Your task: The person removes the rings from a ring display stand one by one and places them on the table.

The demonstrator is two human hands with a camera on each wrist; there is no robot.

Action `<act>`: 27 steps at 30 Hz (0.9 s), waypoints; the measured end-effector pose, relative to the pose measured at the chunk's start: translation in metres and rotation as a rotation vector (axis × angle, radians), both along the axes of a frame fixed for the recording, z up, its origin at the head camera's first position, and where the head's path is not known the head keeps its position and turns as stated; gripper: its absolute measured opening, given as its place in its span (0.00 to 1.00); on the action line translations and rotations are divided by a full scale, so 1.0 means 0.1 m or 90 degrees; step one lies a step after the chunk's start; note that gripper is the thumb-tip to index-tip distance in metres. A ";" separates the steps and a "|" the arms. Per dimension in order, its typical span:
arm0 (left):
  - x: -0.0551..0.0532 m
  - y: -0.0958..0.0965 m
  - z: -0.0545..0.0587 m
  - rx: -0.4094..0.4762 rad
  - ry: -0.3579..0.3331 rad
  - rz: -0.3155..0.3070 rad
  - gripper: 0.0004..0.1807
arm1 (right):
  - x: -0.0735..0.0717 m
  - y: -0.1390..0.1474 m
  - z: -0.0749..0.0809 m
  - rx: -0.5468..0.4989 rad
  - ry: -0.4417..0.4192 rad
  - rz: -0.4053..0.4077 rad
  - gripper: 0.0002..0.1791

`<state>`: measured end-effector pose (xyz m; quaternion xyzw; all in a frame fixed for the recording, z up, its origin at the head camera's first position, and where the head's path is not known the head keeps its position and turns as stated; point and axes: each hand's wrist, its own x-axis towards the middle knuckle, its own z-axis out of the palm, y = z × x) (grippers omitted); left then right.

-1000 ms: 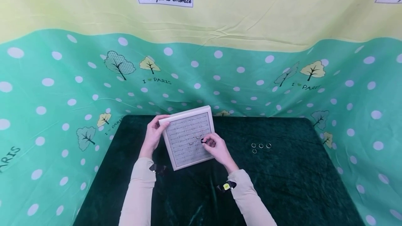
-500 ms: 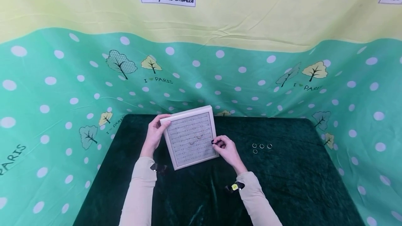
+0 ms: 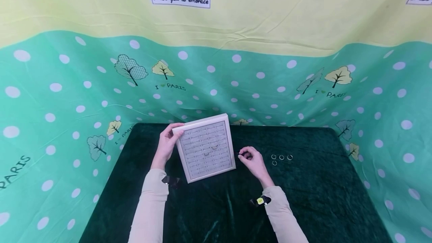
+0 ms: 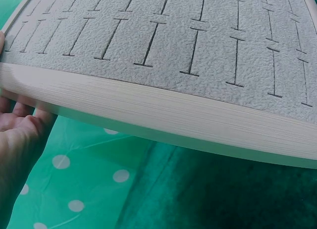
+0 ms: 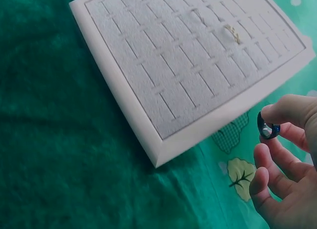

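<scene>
A grey slotted ring tray point(image 3: 187, 160) with a pale wooden frame stands tilted up on the dark green cloth. My left hand point(image 3: 166, 143) grips its upper left corner, thumb on the front and fingers behind. Two rings sit in the slots near the middle, a silver ring point(image 5: 197, 17) and a gold-coloured ring point(image 5: 232, 34). Just right of the tray, my right hand point(image 3: 253, 161) pinches a dark, shiny ring point(image 5: 268, 125) between thumb and index finger. The ring is apart from the tray; its other fingers are loosely bent.
Several silver rings point(image 3: 281, 157) lie on the green velvet cloth point(image 3: 303, 190) to the right of my right hand. A printed green and yellow curtain point(image 3: 256, 96) hangs behind and on both sides of the table.
My right hand has moved right, away from the tray's front, with the dark ring still pinched. The left hand and the tray have hardly moved.
</scene>
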<state>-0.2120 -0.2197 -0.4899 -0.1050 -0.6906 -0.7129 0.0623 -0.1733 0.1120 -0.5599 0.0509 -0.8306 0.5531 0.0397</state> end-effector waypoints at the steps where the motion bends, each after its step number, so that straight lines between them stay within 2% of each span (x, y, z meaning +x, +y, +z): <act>1: -0.02 -0.01 -0.03 0.002 -0.003 0.002 0.16 | 0.00 0.02 0.00 -0.001 0.003 -0.001 0.04; 5: -0.08 -0.04 -0.16 0.002 -0.021 0.014 0.16 | 0.00 0.09 -0.04 0.002 0.023 -0.008 0.04; 8: -0.09 -0.05 -0.19 -0.001 -0.016 0.017 0.16 | 0.00 0.14 -0.07 0.009 0.043 -0.012 0.04; 13: -0.10 -0.05 -0.20 -0.001 0.006 0.012 0.16 | 0.00 0.25 -0.09 0.009 0.023 -0.025 0.04; 18: -0.11 -0.05 -0.20 0.008 0.005 0.013 0.17 | 0.02 0.35 -0.09 0.021 -0.003 -0.029 0.05; 27: -0.10 -0.04 -0.19 0.007 -0.018 0.017 0.17 | 0.08 0.51 -0.15 0.041 0.031 -0.031 0.05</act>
